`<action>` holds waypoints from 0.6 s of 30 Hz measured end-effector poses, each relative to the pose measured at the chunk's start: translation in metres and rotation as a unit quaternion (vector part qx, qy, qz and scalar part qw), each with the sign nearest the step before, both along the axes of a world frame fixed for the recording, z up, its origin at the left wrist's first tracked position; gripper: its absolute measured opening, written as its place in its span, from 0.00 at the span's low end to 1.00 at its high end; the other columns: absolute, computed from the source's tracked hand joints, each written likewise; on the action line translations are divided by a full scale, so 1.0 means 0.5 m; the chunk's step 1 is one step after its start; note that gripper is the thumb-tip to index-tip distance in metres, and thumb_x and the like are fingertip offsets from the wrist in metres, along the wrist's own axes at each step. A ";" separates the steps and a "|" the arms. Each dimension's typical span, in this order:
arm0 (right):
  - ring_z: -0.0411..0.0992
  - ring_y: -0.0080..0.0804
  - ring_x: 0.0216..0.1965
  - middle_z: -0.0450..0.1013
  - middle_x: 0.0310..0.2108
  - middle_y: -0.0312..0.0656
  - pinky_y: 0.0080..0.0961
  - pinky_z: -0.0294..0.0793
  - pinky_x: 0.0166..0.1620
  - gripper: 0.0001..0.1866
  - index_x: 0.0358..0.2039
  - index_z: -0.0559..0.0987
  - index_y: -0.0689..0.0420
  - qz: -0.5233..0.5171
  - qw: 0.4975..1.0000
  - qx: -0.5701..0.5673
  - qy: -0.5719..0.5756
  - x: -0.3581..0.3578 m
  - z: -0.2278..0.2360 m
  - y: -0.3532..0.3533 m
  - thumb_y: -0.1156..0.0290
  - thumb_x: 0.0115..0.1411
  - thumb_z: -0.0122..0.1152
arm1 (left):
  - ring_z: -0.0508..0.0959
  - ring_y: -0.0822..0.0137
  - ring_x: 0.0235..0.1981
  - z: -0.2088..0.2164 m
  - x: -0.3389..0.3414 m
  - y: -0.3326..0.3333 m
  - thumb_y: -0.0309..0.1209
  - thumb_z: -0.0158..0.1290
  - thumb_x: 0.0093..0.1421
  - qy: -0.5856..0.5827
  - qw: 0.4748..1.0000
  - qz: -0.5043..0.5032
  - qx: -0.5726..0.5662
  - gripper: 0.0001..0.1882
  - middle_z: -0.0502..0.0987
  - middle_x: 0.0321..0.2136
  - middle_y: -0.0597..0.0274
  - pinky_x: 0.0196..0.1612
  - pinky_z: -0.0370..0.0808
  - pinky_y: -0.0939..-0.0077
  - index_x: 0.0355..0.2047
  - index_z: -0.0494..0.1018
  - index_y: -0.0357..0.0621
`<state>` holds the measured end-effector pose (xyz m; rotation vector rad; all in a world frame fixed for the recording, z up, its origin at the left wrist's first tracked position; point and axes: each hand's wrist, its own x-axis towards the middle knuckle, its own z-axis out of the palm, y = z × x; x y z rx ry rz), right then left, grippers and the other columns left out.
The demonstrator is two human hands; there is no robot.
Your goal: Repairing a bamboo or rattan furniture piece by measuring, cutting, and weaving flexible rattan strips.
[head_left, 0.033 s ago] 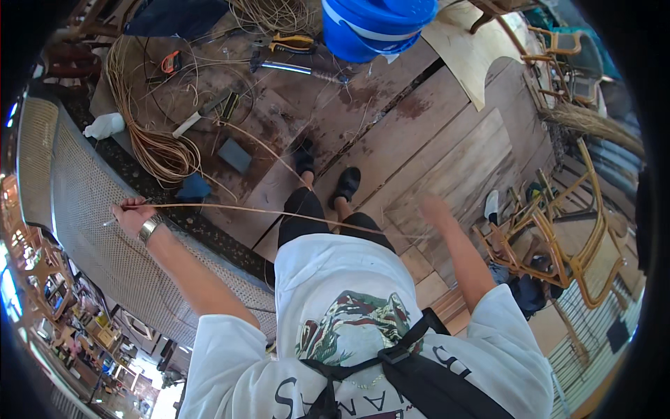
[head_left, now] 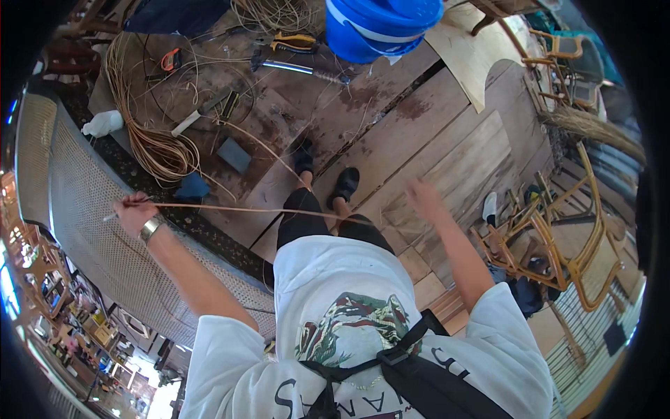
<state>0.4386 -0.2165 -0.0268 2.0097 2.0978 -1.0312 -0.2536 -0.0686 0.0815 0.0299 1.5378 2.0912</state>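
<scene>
A: Right hand shifted a bit toward 10 o'clock since the earlier frame; the far end of the cane strand pulled in toward 9. Left hand about where it was. Go, left to right.

B: Far left, 9 o'clock: big woven panel, curved dark frame. White bottle near its upper edge, toward 10.

A: Left hand?

B: 9 o'clock, in front of the panel. Fingers closed, pinching the strand's near end. Pale tip pokes out toward 8; can't tell what it is. Watch on the wrist.

A: Strand?

B: Runs from the left hand toward 3 o'clock, passes across the dark shorts, blurs out short of the right hand.

A: Next.

B: Between 9 and 10, coiled cane bundle on the floor. Grey-blue block right of it, 10. Hammer past 11, yellow-handled pliers just above. Blue bucket past 12.

A: Right hand state?

B: 3 o'clock, motion-blurred, apart from the visible strand. Can't tell if it's gripping anything.

A: Far right?

B: Chair frame, 3 o'clock, tilted.
</scene>
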 end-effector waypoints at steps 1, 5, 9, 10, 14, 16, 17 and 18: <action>0.72 0.56 0.44 0.72 0.43 0.53 0.46 0.74 0.43 0.12 0.44 0.75 0.58 -0.026 0.996 0.053 0.060 -0.082 0.064 0.101 0.73 0.58 0.53 | 0.64 0.74 0.17 -0.010 0.053 0.004 0.34 0.51 0.66 0.006 0.999 -0.049 -0.008 0.10 0.67 0.19 0.66 0.19 0.64 0.79 0.30 0.66 0.46; 0.70 0.54 0.45 0.71 0.41 0.49 0.44 0.73 0.46 0.14 0.46 0.74 0.57 -0.033 0.963 0.223 0.148 -0.284 0.139 0.374 0.70 0.60 0.57 | 0.64 0.76 0.15 -0.008 0.352 0.032 0.31 0.53 0.65 -0.010 0.972 -0.207 -0.108 0.07 0.70 0.21 0.63 0.14 0.61 0.82 0.32 0.66 0.47; 0.69 0.52 0.48 0.70 0.43 0.51 0.44 0.72 0.48 0.18 0.46 0.73 0.57 0.060 0.936 0.342 0.054 -0.383 0.071 0.549 0.64 0.58 0.62 | 0.63 0.79 0.13 -0.096 0.504 0.034 0.33 0.52 0.67 -0.070 0.944 -0.281 -0.161 0.06 0.71 0.22 0.67 0.15 0.57 0.84 0.36 0.69 0.45; 0.69 0.52 0.48 0.70 0.43 0.52 0.44 0.72 0.48 0.19 0.46 0.72 0.56 0.060 0.943 0.326 0.041 -0.393 0.050 0.573 0.63 0.57 0.63 | 0.63 0.79 0.13 -0.108 0.523 0.033 0.35 0.53 0.67 -0.068 0.931 -0.328 -0.146 0.08 0.71 0.21 0.68 0.15 0.58 0.84 0.36 0.70 0.45; 0.69 0.52 0.47 0.70 0.43 0.52 0.45 0.73 0.47 0.18 0.45 0.69 0.58 0.128 0.960 0.244 0.042 -0.405 0.018 0.641 0.64 0.58 0.62 | 0.65 0.81 0.14 -0.147 0.550 0.055 0.37 0.57 0.64 -0.084 0.902 -0.387 -0.173 0.10 0.71 0.18 0.71 0.16 0.58 0.84 0.34 0.73 0.44; 0.70 0.53 0.46 0.70 0.42 0.52 0.46 0.73 0.46 0.18 0.44 0.69 0.59 0.146 0.955 0.256 0.018 -0.414 0.005 0.643 0.65 0.58 0.62 | 0.67 0.81 0.16 -0.151 0.552 0.068 0.36 0.57 0.63 -0.094 0.874 -0.437 -0.189 0.10 0.71 0.19 0.74 0.18 0.60 0.85 0.37 0.76 0.42; 0.71 0.54 0.45 0.70 0.42 0.53 0.47 0.73 0.45 0.17 0.43 0.69 0.60 0.160 0.948 0.277 -0.003 -0.414 0.000 0.643 0.65 0.58 0.62 | 0.67 0.81 0.16 -0.159 0.551 0.070 0.36 0.57 0.63 -0.103 0.874 -0.435 -0.192 0.10 0.71 0.19 0.74 0.18 0.60 0.85 0.37 0.76 0.42; 0.71 0.54 0.45 0.70 0.42 0.53 0.47 0.73 0.45 0.17 0.43 0.69 0.60 0.164 0.949 0.271 -0.007 -0.415 -0.004 0.642 0.65 0.58 0.62 | 0.67 0.82 0.17 -0.166 0.549 0.073 0.34 0.57 0.63 -0.070 0.865 -0.463 -0.181 0.10 0.71 0.19 0.75 0.19 0.61 0.85 0.40 0.77 0.42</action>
